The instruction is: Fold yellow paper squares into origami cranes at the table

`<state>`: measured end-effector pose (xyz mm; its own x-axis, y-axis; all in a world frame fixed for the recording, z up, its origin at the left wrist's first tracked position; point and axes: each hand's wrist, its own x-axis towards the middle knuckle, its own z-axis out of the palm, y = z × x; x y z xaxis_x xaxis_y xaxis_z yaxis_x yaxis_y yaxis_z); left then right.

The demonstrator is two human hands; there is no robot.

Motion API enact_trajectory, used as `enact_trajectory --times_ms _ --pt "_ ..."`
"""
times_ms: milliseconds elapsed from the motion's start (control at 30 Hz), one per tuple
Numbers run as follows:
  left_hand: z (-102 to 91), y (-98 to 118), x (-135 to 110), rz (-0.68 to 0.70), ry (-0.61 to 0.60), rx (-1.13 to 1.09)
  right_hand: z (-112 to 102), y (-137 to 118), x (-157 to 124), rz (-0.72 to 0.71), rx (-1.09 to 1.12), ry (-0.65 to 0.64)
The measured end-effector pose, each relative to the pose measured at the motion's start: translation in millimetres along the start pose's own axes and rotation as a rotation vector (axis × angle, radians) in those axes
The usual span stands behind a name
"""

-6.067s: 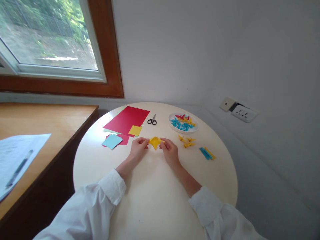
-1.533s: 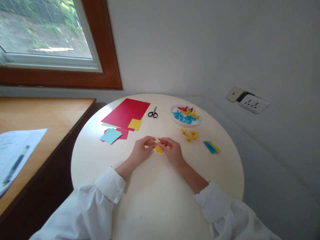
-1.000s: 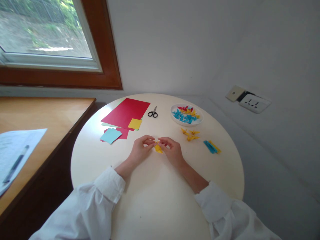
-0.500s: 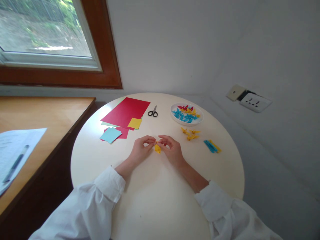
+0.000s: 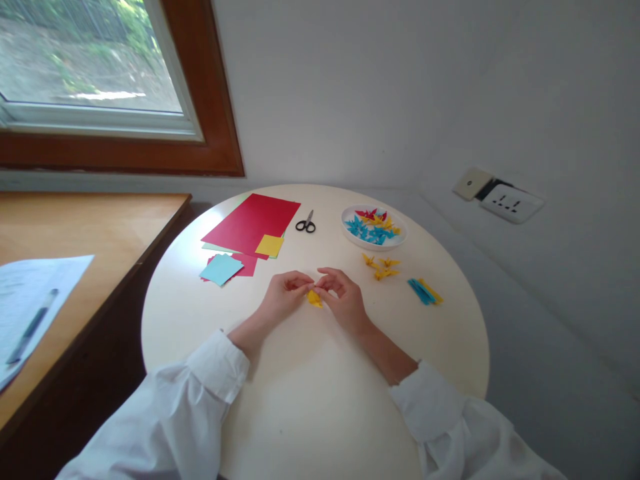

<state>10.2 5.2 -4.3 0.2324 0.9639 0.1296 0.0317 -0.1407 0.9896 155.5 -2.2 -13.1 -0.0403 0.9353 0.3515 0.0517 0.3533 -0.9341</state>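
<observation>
A small folded piece of yellow paper sits between my two hands, just above the round cream table. My left hand pinches its left side with curled fingers. My right hand pinches its right side, thumb and forefinger together. Most of the paper is hidden by my fingers. Both wrists rest on the table, white sleeves pushed back.
Behind my hands lie red sheets, a yellow square, a light blue square and black scissors. A white dish holds several folded paper figures. Yellow figures and blue and yellow strips lie right. A wooden desk stands left.
Six seconds ago the yellow paper was a wider, flatter shape held up between my hands. It is now folded much smaller, and my fingertips have closed in around it.
</observation>
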Motion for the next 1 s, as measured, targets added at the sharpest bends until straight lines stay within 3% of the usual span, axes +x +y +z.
enact_trajectory --times_ms 233,367,600,867,1000 --pt "-1.7 0.3 1.8 -0.071 0.045 -0.102 0.3 -0.3 -1.3 0.001 0.077 -0.005" --pt "-2.5 5.5 2.9 -0.125 0.127 -0.199 -3.0 0.0 -1.5 -0.051 -0.026 0.001" --pt "-3.3 8.3 4.4 -0.099 0.221 -0.231 -2.1 -5.8 -2.6 -0.077 -0.191 -0.080" --pt "-3.6 4.3 3.7 -0.075 0.201 -0.230 -1.3 -3.8 -0.5 -0.195 -0.272 -0.075" --pt "-2.9 5.8 2.4 -0.076 0.175 -0.239 -1.4 -3.0 -0.6 -0.176 -0.272 -0.071"
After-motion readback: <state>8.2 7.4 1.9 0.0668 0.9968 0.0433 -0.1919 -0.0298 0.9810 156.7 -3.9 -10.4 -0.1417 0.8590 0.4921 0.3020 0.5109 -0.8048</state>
